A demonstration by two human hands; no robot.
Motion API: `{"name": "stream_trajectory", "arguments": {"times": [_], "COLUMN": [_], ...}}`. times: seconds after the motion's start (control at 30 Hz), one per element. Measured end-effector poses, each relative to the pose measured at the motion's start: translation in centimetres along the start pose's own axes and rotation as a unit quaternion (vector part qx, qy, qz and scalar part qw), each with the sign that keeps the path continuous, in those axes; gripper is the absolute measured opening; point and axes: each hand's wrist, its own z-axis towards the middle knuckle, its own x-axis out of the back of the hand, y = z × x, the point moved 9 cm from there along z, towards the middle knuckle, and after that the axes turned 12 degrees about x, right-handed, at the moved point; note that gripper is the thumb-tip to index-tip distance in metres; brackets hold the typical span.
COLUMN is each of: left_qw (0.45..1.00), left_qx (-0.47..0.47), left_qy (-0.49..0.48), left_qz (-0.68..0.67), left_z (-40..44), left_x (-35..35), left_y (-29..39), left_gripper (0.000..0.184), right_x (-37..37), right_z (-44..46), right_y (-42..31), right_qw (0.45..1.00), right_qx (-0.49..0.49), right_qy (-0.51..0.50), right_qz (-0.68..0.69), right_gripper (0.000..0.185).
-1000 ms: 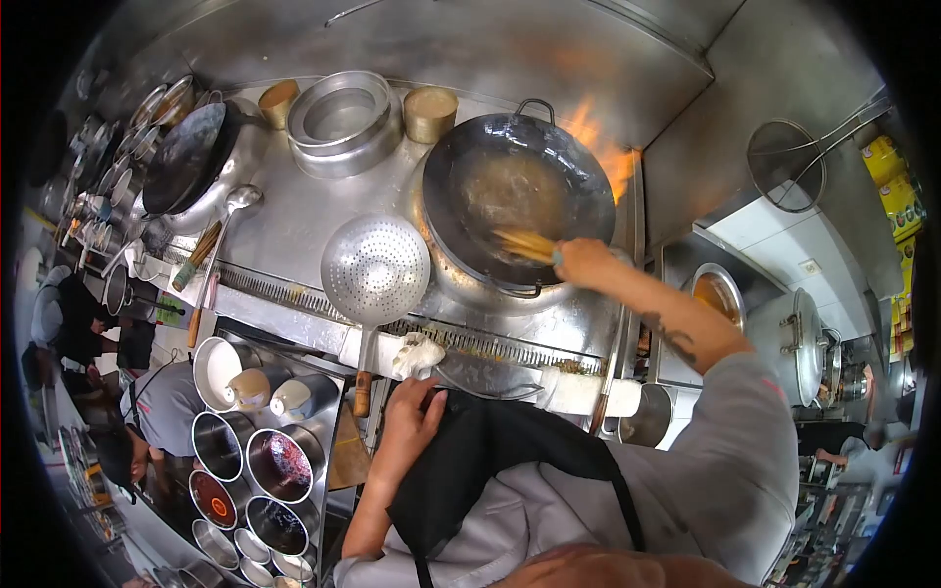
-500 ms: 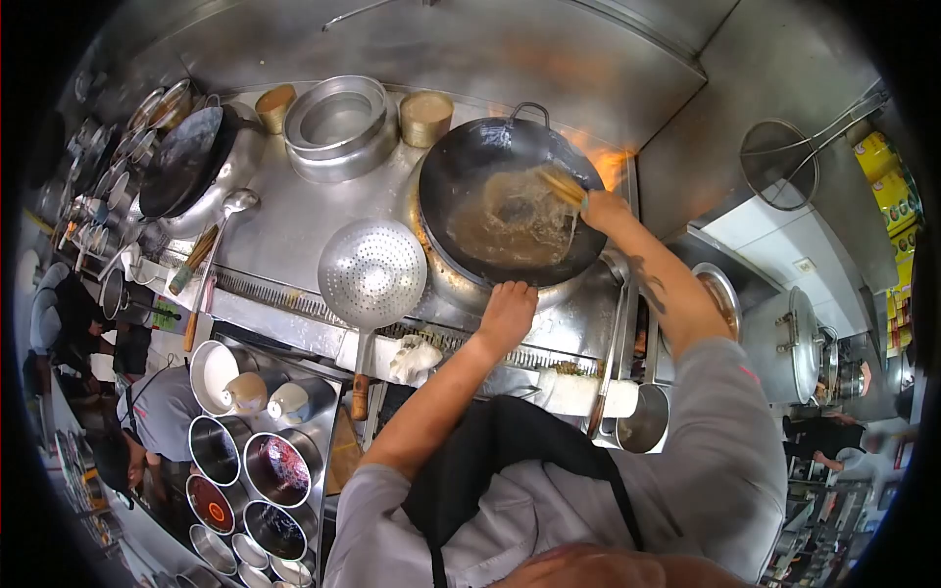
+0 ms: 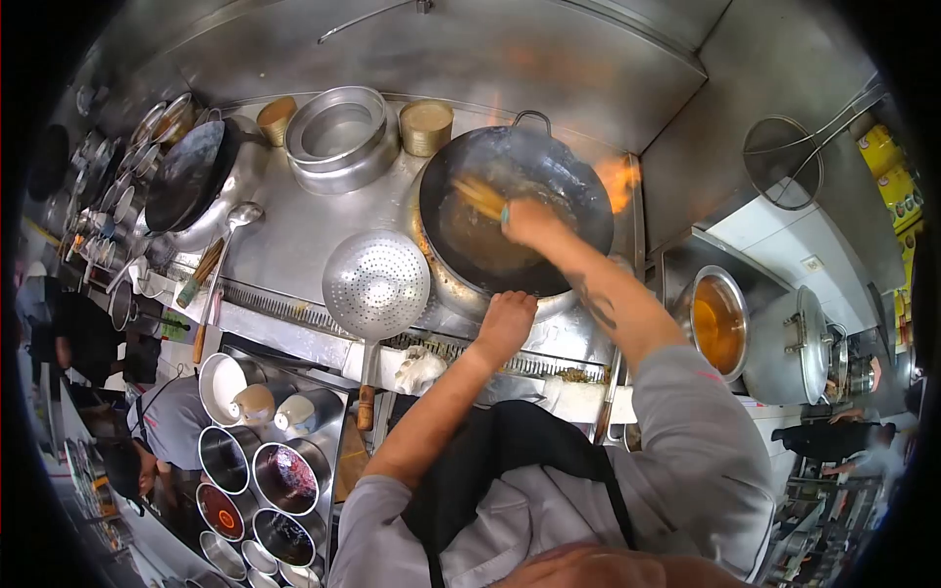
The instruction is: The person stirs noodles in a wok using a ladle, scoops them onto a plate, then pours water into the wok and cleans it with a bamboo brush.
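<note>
Over wok (image 3: pixel 576 184): right hand (image 3: pixel 534 225) gripping bamboo brush (image 3: pixel 477 197), tips toward ten o'clock | six o'clock rim: left hand (image 3: pixel 507 322), grip unclear

Wok (image 3: pixel 576 181): broad, round and dark, mouth upward, seated near the right edge of the steel stove (image 3: pixel 289 235); 1 visible loop handle points toward the stove's back edge; the bowl's lower part is brownish. Brush (image 3: pixel 478 197): 1 bundle of pale yellow splints with a teal band, motion-blurred, slanting inside the wok, tips toward the stove's back-left corner.
</note>
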Motion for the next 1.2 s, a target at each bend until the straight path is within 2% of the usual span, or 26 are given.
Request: {"name": "stream_trajectory", "arguments": {"times": [0.03,0.07,0.1,0.2,0.3,0.33,0.4,0.5,0.6,0.67,0.7,0.77,0.87,0.93,0.97,1.03,1.1,1.13,1.17,1.2], "left_qw": [1.000,1.000,1.000,0.991,0.993,0.992,0.990,0.982,0.970,0.968,0.968,0.966,0.938,0.936,0.937,0.937,0.934,0.937,0.940,0.943], "left_qx": [0.005,0.011,0.017,-0.038,-0.037,-0.040,-0.001,0.072,0.151,0.199,0.212,0.234,0.290,0.300,0.300,0.308,0.319,0.311,0.302,0.293], "left_qy": [-0.001,-0.003,-0.004,0.116,0.089,0.090,0.092,0.127,0.174,0.139,0.121,0.092,0.082,0.080,0.080,0.077,0.068,0.070,0.072,0.072], "left_qz": [-0.008,-0.017,-0.025,-0.055,-0.073,-0.080,-0.109,-0.117,-0.080,-0.059,-0.061,-0.061,-0.170,-0.167,-0.158,-0.148,-0.148,-0.145,-0.142,-0.141], "left_z": [-0.1,-0.6,-1.1,-3.5,-5.0,-5.5,-7.1,-11.0,-16.1,-18.2,-19.1,-20.5,-22.5,-23.0,-23.2,-23.6,-23.7,-23.6,-23.7,-23.8], "left_x": [0.5,1.2,1.8,4.7,6.8,7.7,9.0,11.6,12.6,12.8,12.4,11.8,10.9,11.4,11.8,11.9,11.7,11.7,11.6,11.4], "left_y": [0.0,0.3,0.5,1.9,2.9,3.1,1.5,-2.3,-6.6,-8.1,-8.4,-9.2,-9.8,-8.9,-8.5,-8.2,-8.1,-7.9,-7.8,-7.7], "left_gripper": [0.011,0.013,0.016,0.025,0.034,0.036,0.037,0.034,0.030,0.029,0.028,0.026,0.025,0.025,0.024,0.023,0.022,0.022,0.021,0.021], "right_x": [-3.0,-1.9,-0.7,-1.1,1.2,-0.1,-2.4,-2.9,-1.3,1.1,1.2,-0.6,-0.6,0.0,0.6,0.5,1.0,0.4,-1.0,-1.3], "right_z": [-0.5,-3.4,-5.8,-5.5,-0.4,-0.3,-2.1,-9.0,-13.0,-12.2,-12.2,-13.4,-15.2,-13.5,-11.4,-4.9,0.4,2.4,3.8,3.6], "right_y": [0.4,-0.7,-1.0,5.0,7.9,7.2,4.8,2.9,9.4,13.4,14.2,12.6,12.5,15.6,16.1,16.5,12.5,9.6,6.8,4.6], "right_qw": [0.999,0.998,0.996,0.995,0.996,0.996,0.994,0.996,0.993,0.986,0.979,0.984,0.991,0.993,0.990,0.990,0.982,0.979,0.972,0.977], "right_qx": [0.018,0.049,0.038,0.018,-0.071,-0.076,-0.091,-0.026,-0.055,-0.131,-0.185,-0.158,-0.124,-0.122,-0.139,-0.111,-0.095,-0.056,-0.039,-0.035], "right_qy": [-0.010,-0.022,-0.073,-0.090,0.031,0.012,-0.023,-0.078,-0.092,-0.103,-0.087,-0.083,-0.047,0.001,0.010,0.091,0.106,0.097,0.047,0.090], "right_qz": [0.031,0.018,0.022,-0.032,0.034,0.042,0.058,0.035,0.047,-0.013,0.008,-0.008,-0.004,-0.005,-0.016,0.004,0.126,0.173,0.228,0.191], "right_gripper": [0.030,0.029,0.031,0.033,0.034,0.034,0.035,0.035,0.033,0.032,0.033,0.034,0.034,0.034,0.032,0.033,0.033,0.033,0.033,0.036]}}
